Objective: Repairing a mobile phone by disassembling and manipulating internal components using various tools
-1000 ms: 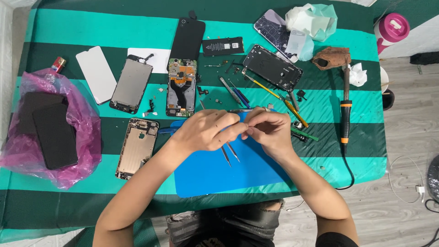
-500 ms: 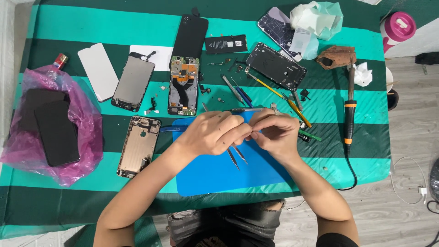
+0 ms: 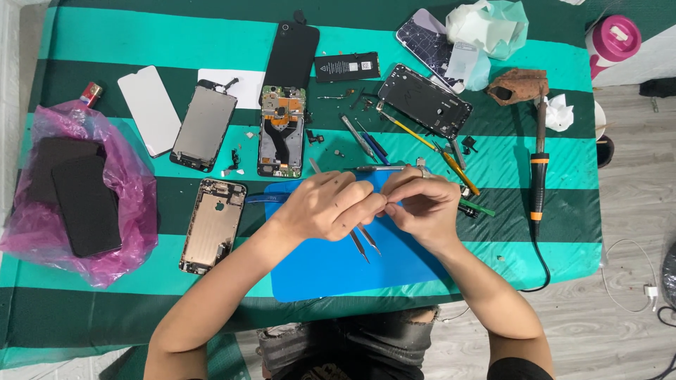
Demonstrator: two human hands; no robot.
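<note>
Now: left hand (image 3: 331, 205) pinches tweezers (image 3: 362, 239), tips down over mat (image 3: 317, 271) | right hand (image 3: 422, 205) meets it, fingertips together on something too small to tell | better kept low over mat, wrists braced | open phone (image 3: 280, 134) beyond

the desk (image 3: 84, 42) wears a green striped cloth. on it lie a blue mat (image 3: 338, 264), an opened phone (image 3: 282, 132), a soldering iron (image 3: 539, 172) and a pink bag (image 3: 120, 176).
</note>
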